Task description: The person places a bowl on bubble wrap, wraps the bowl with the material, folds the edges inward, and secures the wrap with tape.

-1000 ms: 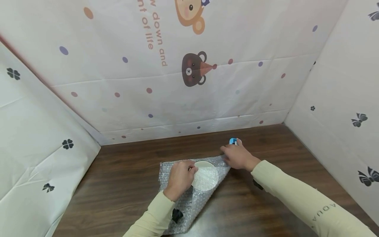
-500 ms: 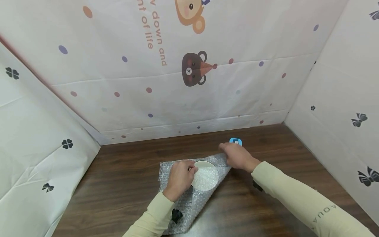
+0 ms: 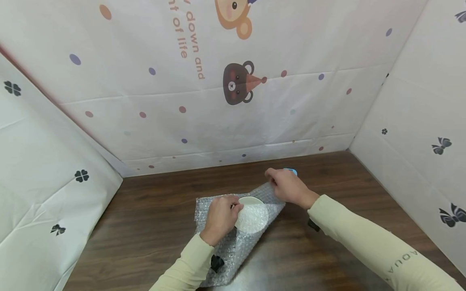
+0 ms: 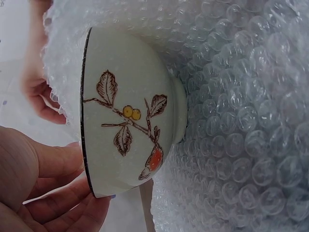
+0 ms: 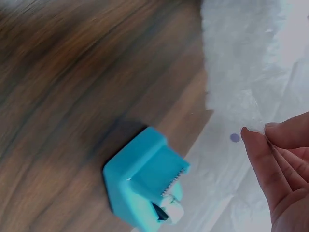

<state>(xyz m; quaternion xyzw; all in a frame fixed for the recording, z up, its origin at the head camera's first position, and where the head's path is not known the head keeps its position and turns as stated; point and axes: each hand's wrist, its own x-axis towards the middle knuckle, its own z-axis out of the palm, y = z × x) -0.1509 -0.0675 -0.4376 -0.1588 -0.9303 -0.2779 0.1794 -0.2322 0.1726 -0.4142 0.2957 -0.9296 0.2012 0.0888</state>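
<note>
A cream bowl (image 3: pixel 250 200) with a dark rim rests on a sheet of bubble wrap (image 3: pixel 242 252). One folded flap of the wrap lies over the bowl's near part in the head view. On the bowl's side the left wrist view shows a painted branch with leaves and berries (image 4: pixel 130 113). My left hand (image 3: pixel 222 220) holds the bowl by its rim, thumb and fingers on either side. At the far right, my right hand (image 3: pixel 291 188) pinches a corner of the wrap between thumb and forefinger, and that corner is raised off the table.
A blue tape dispenser (image 5: pixel 145 174) with a serrated cutting edge stands on the brown wooden table (image 3: pixel 153 226), just beyond my right hand. Printed white sheets (image 3: pixel 164 121) enclose the table at the back and both sides.
My right hand has moved slightly up and to the left, lifting the bubble wrap's corner with it, and now covers more of the tape dispenser. My left hand stays on the bowl.
</note>
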